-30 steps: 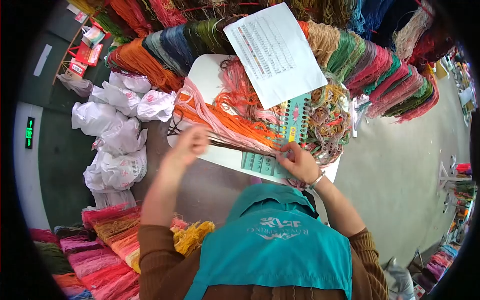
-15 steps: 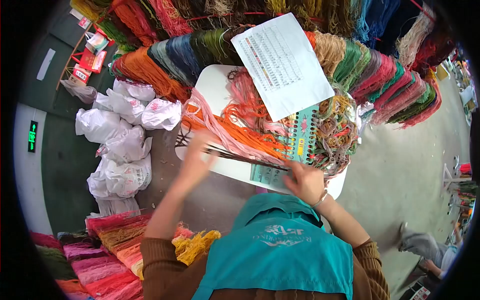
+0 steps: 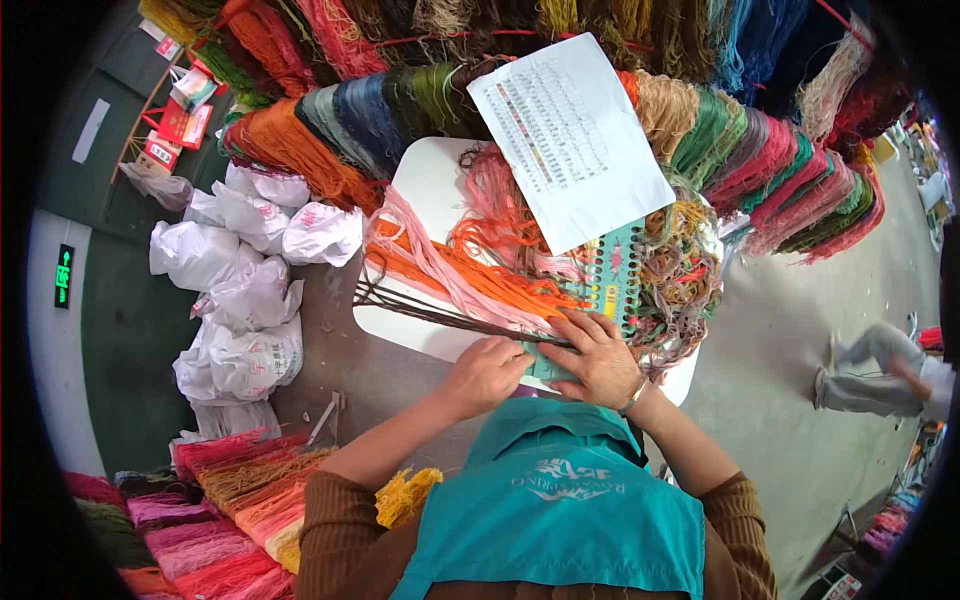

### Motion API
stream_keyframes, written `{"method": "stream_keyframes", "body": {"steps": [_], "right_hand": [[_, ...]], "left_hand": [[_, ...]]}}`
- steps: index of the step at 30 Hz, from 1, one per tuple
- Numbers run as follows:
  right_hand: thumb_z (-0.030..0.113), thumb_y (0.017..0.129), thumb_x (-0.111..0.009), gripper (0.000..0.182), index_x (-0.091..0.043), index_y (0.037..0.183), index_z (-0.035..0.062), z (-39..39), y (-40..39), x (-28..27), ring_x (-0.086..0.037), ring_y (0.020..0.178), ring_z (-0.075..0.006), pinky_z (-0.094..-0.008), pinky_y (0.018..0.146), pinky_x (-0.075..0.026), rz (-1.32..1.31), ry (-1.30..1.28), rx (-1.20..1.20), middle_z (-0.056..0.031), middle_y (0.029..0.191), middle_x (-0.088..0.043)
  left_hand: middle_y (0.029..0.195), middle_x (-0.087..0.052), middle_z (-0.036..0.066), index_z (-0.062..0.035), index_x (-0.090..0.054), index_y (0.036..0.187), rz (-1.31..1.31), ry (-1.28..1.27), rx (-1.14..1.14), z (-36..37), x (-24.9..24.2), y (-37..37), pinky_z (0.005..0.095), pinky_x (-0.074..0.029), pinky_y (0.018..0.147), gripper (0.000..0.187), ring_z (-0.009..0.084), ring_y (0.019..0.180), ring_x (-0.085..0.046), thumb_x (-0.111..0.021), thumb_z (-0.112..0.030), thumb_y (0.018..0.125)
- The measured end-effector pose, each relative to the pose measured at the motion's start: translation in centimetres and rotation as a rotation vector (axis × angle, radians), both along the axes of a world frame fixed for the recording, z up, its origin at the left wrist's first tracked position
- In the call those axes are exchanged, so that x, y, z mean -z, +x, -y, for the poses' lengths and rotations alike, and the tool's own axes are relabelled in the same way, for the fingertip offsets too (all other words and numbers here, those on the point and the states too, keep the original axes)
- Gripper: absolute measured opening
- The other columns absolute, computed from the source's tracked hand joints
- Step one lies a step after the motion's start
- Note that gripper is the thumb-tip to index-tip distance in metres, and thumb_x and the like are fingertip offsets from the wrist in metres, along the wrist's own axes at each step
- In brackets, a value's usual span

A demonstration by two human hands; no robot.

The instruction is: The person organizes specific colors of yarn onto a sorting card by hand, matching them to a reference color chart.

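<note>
My right hand [image 3: 597, 362] lies with fingers spread over the near part of a teal punched card [image 3: 618, 262] and the ends of the threads beside it. Close on its left, my left hand [image 3: 487, 376] is at the table's near edge, fingers curled together; whatever they pinch is hidden. Dark brown thread [image 3: 440, 318] runs from the table's left side towards both hands. Above it are pink thread [image 3: 432, 262] and orange thread [image 3: 480, 268]. A printed paper sheet [image 3: 572, 140] covers the card's far end. Tangled multicoloured thread [image 3: 680, 265] is heaped right of the card.
The small white table [image 3: 420, 175] stands before racks of hanging thread skeins [image 3: 370, 115]. White plastic bags [image 3: 245, 290] are piled on the floor at left. More skeins [image 3: 220, 500] hang at lower left. A person [image 3: 880, 370] is walking at far right.
My left hand has come from above the thread's left part down and right, beside my right hand. My right hand's fingers have spread out. The person at right has moved up in view.
</note>
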State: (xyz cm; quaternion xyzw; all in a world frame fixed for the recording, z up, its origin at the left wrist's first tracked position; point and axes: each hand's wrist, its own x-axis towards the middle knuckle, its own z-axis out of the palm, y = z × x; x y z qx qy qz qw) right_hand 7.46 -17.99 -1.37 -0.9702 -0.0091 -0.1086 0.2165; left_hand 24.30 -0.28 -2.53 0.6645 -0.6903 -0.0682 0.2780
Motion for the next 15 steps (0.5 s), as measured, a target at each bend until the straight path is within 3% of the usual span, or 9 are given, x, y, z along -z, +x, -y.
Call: {"method": "stream_keyframes", "body": {"steps": [12,15], "right_hand": [[0.043,0.074,-0.071,0.055,-0.06,0.122,0.0184,0.2,0.1,0.4,-0.042,0.128,-0.0308,-0.0486,0.104,-0.033,0.007,-0.02,-0.012,-0.0102,0.135,-0.048],[0.043,0.075,-0.071,0.055,-0.06,0.122,0.0187,0.2,0.1,0.4,-0.041,0.128,-0.0309,-0.049,0.105,-0.032,0.003,-0.021,-0.012,-0.0103,0.135,-0.048]], "left_hand": [[0.101,-0.061,0.011,-0.0043,-0.065,0.101,0.006,-0.058,-0.35,-0.9,-0.4,4.2,0.04,-0.048,0.081,0.027,0.0302,0.092,-0.059,-0.066,-0.004,0.074],[0.097,-0.061,0.01,-0.0048,-0.065,0.099,-0.003,-0.094,-0.376,-1.2,-0.6,3.9,0.0394,-0.047,0.076,0.026,0.0289,0.088,-0.06,-0.065,-0.002,0.073]]}}
